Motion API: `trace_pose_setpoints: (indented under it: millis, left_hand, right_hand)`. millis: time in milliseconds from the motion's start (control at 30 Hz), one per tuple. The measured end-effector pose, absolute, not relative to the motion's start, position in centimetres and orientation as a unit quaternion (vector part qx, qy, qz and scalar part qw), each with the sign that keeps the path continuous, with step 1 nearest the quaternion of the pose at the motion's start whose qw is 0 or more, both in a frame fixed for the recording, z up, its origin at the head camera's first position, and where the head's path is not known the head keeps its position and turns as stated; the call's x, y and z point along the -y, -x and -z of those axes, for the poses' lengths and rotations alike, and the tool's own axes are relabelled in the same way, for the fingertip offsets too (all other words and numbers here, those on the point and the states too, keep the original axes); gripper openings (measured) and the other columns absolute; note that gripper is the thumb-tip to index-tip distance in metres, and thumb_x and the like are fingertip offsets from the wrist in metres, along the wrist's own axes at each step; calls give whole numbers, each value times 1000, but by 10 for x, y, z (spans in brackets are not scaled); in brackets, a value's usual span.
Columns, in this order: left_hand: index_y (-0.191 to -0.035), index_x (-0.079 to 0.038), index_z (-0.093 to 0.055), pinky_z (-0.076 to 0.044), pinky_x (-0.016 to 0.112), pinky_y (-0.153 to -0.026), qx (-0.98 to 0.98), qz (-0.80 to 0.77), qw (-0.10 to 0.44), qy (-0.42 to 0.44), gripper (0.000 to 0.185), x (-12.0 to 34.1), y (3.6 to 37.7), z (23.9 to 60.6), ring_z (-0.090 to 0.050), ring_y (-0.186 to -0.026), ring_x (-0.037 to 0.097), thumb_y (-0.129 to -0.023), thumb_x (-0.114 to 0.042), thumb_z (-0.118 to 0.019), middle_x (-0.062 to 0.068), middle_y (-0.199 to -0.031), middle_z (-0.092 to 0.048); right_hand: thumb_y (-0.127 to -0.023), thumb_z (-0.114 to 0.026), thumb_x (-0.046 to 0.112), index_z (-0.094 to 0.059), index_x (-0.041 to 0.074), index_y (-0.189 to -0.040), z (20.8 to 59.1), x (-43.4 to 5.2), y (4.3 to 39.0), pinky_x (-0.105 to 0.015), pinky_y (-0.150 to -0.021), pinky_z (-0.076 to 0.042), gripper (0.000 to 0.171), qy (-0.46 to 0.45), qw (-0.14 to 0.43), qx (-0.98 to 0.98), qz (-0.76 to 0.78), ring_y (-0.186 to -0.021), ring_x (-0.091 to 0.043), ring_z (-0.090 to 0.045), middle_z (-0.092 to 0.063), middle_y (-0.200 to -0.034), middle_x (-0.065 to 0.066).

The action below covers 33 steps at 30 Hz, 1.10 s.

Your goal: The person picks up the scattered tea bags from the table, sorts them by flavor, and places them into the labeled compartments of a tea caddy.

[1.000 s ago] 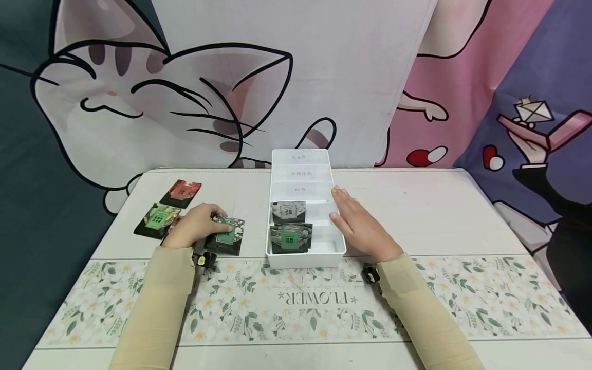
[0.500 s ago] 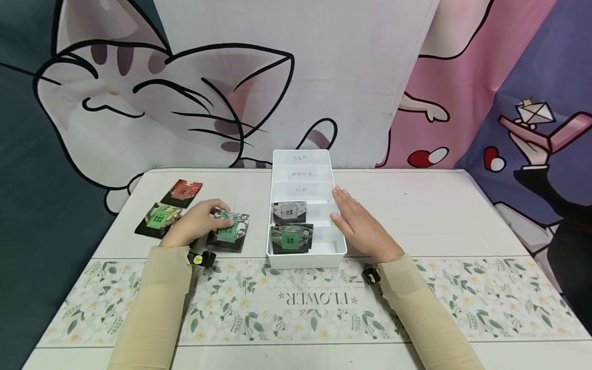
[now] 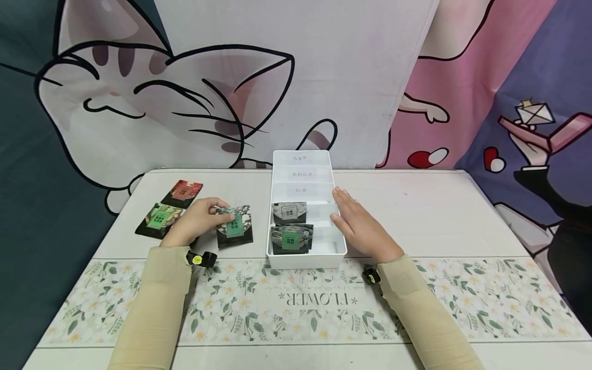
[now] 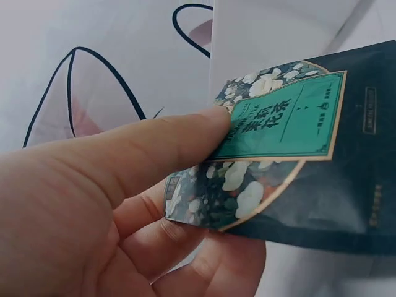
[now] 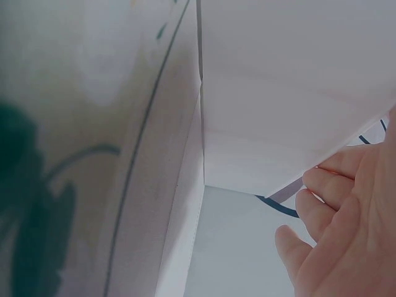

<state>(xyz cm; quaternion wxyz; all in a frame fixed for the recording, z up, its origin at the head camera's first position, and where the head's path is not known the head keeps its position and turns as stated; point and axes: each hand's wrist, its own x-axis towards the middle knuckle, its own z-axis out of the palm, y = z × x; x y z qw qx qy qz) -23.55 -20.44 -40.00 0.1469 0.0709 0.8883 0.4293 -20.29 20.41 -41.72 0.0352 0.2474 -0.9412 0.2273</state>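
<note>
My left hand (image 3: pixel 196 223) pinches a dark tea sachet with a green label (image 3: pixel 235 232), thumb on the label face and fingers curled beneath its left edge; the left wrist view confirms this grip (image 4: pixel 111 204) on the sachet (image 4: pixel 291 154). In the head view the sachet sits left of centre, tilted up off the table (image 3: pixel 439 216), just left of the white divided box (image 3: pixel 305 259).

My right hand (image 3: pixel 358 223) lies with fingers straight and together, flat against the outer right wall of the box; it holds nothing. The right wrist view shows these fingers (image 5: pixel 337 204) next to the white wall.

Two sachets stand in the box: a grey-labelled one (image 3: pixel 289 212) and, nearer the lower edge of the frame, a green-labelled one (image 3: pixel 291 239). At the left of the frame, a red sachet (image 3: pixel 182 192) and a green sachet (image 3: pixel 159 219) lie on the table.
</note>
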Motion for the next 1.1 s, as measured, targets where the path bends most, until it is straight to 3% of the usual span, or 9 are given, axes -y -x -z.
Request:
trace_pose_setpoints:
  millis: [467, 767, 967, 1100]
  left_hand:
    - [-129, -6, -62, -49, 40, -79, -872, -467, 138, -49, 44, 199, 236, 397, -58, -64, 26, -96, -34, -73, -2, -72, -45]
    - [-129, -7, -63, -48, 39, -70, -873, -474, 104, -45, 43, 192, 238, 397, -61, -72, 31, -96, -32, -73, 0, -77, -38]
    - [-125, -8, -65, -43, 30, -59, -871, -479, 91, -59, 37, 190, 237, 398, -43, -62, 17, -96, -28, -73, 0, -74, -34]
    - [-122, -8, -67, -39, 27, -56, -870, -482, 81, -63, 34, 188, 236, 399, -39, -61, 14, -95, -27, -74, -1, -73, -38]
  right_hand:
    - [-111, -37, 36, -16, 0, -160, 418, -204, 203, -47, -125, -13, 65, -244, 34, 943, -225, -155, -28, -11, -16, -167, -16]
    - [-111, -37, 36, -15, -1, -160, 415, -204, 202, -45, -125, -12, 65, -242, 32, 943, -224, -155, -27, -11, -15, -168, -14]
    - [-111, -37, 36, -15, -1, -160, 415, -204, 202, -44, -125, -11, 65, -243, 30, 943, -226, -155, -27, -10, -15, -168, -15]
    - [-111, -37, 36, -15, -1, -160, 416, -204, 203, -45, -125, -11, 65, -244, 31, 942, -227, -155, -28, -11, -15, -168, -15]
